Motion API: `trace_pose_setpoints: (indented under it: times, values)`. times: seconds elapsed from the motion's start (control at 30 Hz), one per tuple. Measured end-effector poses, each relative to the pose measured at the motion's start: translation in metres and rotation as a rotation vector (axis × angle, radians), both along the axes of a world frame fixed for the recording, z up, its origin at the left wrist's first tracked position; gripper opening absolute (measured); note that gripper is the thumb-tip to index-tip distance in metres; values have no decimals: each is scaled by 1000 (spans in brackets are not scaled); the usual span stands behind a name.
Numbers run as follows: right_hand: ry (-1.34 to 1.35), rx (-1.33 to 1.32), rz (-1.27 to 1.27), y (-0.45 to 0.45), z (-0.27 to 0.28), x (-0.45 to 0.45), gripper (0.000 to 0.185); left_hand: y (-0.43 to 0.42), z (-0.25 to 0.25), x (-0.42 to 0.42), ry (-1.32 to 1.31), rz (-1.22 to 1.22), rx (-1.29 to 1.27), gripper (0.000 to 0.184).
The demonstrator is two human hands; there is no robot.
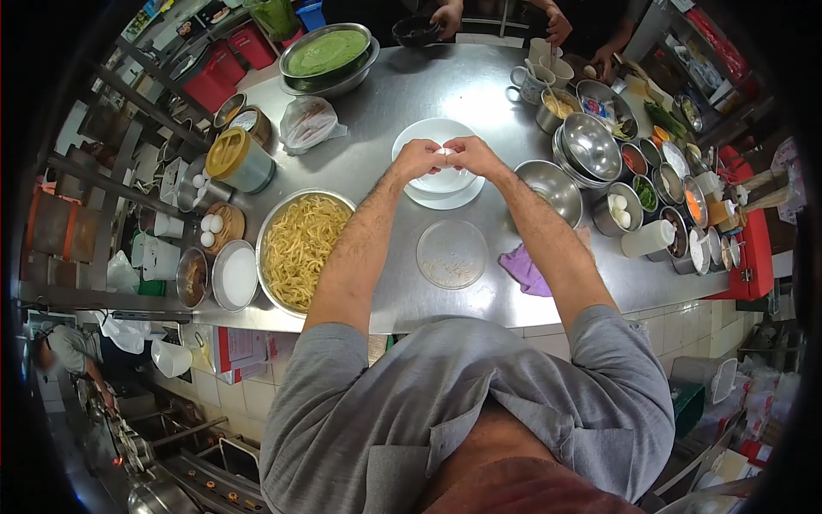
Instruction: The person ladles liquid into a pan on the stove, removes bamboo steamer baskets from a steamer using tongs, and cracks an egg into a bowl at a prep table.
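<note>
Both hands come together over a white bowl (pixel 413 137) on the steel table, and the bowl seems to stand on a white plate (pixel 441 202). Between the fingertips is a white egg (pixel 443 152), mostly hidden by them. My left hand (pixel 416 160) grips it from one side, fingers curled. My right hand (pixel 473 157) pinches the other side. What lies inside the bowl is hard to make out. Nearer my body is a round clear lid (pixel 452 254). A purple cloth (pixel 524 271) lies under my right forearm.
Left stand a large bowl of thick yellow noodles (pixel 304 250), a bowl of white powder (pixel 235 276), white eggs (pixel 208 231) and a yellow-lidded container (pixel 241 160). Green sauce (pixel 327 53) sits at the back. Steel bowls (pixel 591 146) and ingredient pots crowd the right. Other people's hands (pixel 558 27) show across the table.
</note>
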State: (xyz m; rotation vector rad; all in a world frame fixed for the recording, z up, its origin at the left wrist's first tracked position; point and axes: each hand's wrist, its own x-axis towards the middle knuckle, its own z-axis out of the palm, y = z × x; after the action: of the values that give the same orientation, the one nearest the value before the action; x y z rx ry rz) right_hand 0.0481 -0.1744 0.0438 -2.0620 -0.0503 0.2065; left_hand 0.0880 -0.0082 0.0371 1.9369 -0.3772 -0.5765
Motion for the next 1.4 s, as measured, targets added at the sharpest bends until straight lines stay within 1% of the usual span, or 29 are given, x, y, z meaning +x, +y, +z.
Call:
trace_pose_setpoints:
  times: [0.07, 0.13, 0.17, 0.23, 0.27, 0.33, 0.37, 0.43, 0.47, 0.53, 0.57, 0.63, 0.67, 0.73, 0.77, 0.8, 0.87, 0.9, 0.97, 1.0, 1.07, 1.1, 1.13, 1.2, 1.27, 1.33, 1.4]
  values:
    - [-18, -32, 29, 2, -1, -3, 44, 2, -4, 0, -12, -30, 40, 40]
    - [-44, -72, 1, 3, 1, -4, 47, 2, -12, 4, 22, 12, -64, 42]
    - [-42, -70, 0, 4, 2, -5, 47, 2, -16, 5, 24, 11, -63, 42]
    - [-39, -173, 8, 4, -2, 2, 50, 1, -13, 6, 24, 23, -8, 43]
    - [-41, -172, 8, 3, -4, 4, 50, 1, -12, 7, 21, 23, -7, 43]
    - [-111, -254, 54, 3, -5, 5, 49, 2, -11, 7, -6, -11, 52, 42]
    - [-110, -254, 52, 3, -6, 4, 49, 3, -12, 6, -5, -14, 52, 42]
    - [-110, -366, 87, 4, -4, 1, 41, 3, -3, 1, -200, -58, 276, 41]
    - [-109, -367, 81, 4, -3, -1, 41, 4, 2, -1, -200, -64, 275, 41]
    - [-375, -506, 124, 2, -6, -3, 37, 7, 8, -2, -285, -77, 339, 42]
    - [-374, -506, 118, 1, -7, -3, 37, 10, 11, 1, -287, -82, 338, 42]
    - [-617, -693, 72, 4, 14, -12, 40, 13, 17, 8, -597, -54, 346, 43]
    - [-613, -694, 63, 6, 25, -16, 40, 14, 21, 8, -598, -63, 344, 43]
    - [-920, -622, -101, 12, 46, -24, 38, 12, 53, 1, -755, 152, 92, 44]
    - [-930, -591, -143, 16, 53, -31, 35, 10, 65, -8, -809, 211, 72, 47]
    - [-926, -593, -151, 14, 49, -31, 35, 9, 60, -6, -808, 202, 70, 47]
    - [-381, -645, 1, 9, 37, -37, 36, 8, 46, -6, -741, -159, 549, 51]
    - [-383, -647, -9, 7, 32, -41, 36, 10, 45, -10, -750, -166, 546, 51]
    - [-557, -380, -202, -1, 27, -43, 40, 13, 46, -10, -838, 58, 410, 52]
    - [-552, -379, -215, -2, 33, -46, 40, 13, 51, -10, -838, 44, 409, 52]
    - [-514, 51, -479, -6, 60, -55, 43, 11, 68, -14, -408, 307, -251, 58]
    - [-592, 271, -489, -11, 68, -56, 44, 7, 73, -16, -202, 334, -518, 66]
    - [-564, 419, -500, -15, 84, -66, 43, 1, 79, -24, -197, 323, -513, 66]
    - [-619, 714, -465, -19, 107, -91, 38, -18, 82, -51, -19, 152, -918, 69]
    - [-666, 725, -464, -26, 115, -124, 36, -45, 79, -85, 42, 32, -986, 69]
    - [-723, 734, -468, -28, 111, -158, 35, -75, 75, -124, 110, -21, -1012, 70]
    - [-619, 650, -494, -41, 95, -197, 35, -102, 76, -163, 94, -102, -915, 72]
